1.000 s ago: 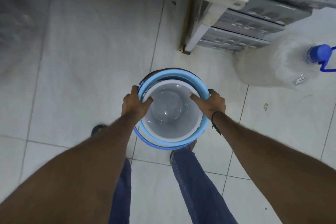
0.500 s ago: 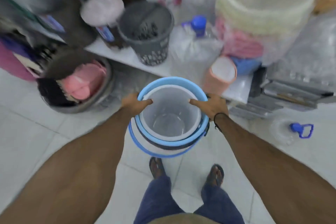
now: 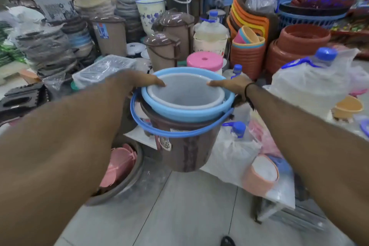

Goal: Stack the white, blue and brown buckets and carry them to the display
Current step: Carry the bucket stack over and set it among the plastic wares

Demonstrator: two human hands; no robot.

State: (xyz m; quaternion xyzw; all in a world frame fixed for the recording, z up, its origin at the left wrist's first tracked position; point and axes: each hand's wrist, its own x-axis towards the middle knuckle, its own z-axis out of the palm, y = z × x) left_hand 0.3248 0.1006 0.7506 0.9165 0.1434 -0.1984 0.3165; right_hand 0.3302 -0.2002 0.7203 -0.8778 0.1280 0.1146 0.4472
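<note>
The white bucket [image 3: 185, 94] sat nested in the blue bucket [image 3: 187, 111], itself inside the brown bucket [image 3: 185, 146], all held in the air above the floor [image 3: 179, 215]. The left hand [image 3: 135, 82] and right hand [image 3: 231, 86] gripped opposite rims, before crowded shop wares.

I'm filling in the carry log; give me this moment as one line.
stage: carrying | load: white bucket in blue bucket in brown bucket | left hand, right hand: gripping rim | off floor
</note>
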